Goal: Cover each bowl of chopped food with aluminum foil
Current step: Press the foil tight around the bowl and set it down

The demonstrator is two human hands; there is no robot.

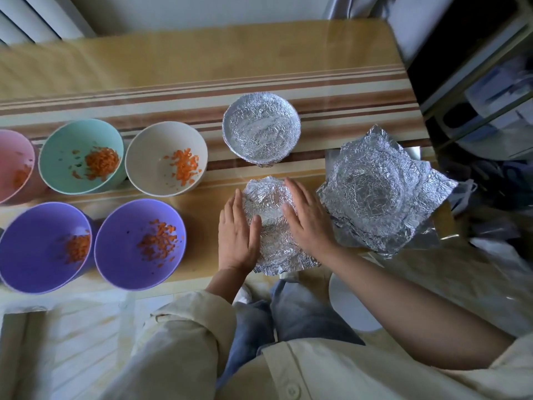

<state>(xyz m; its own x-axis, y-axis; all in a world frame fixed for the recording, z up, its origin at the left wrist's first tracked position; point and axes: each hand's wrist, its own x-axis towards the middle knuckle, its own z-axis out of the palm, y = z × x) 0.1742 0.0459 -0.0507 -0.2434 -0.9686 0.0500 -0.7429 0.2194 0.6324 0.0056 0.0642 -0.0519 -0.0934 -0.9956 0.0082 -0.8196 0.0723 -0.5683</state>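
Your left hand (239, 235) and right hand (305, 219) lie flat on either flank of the foil-draped bowl (271, 203). The fingers are straight, so each grip is spread apart and pressing, not clasping. This looks meant to mould the sheet down over the rim so it holds.

Take that bowl as centre. Just beyond it stands a finished bowl (261, 128), its foil tucked tight round the edge. Near its right side lies the crumpled foil stack (383, 194), handy for your right hand. To its left, five uncovered bowls wait on the surface (202, 67): a white bowl (161, 145), a teal bowl (66, 145) and a pink bowl (11, 151) farther off, and two purple bowls (121, 226) nearer you. Each holds orange chopped food (184, 166). By my reckoning, two bowls are dealt with and five remain.
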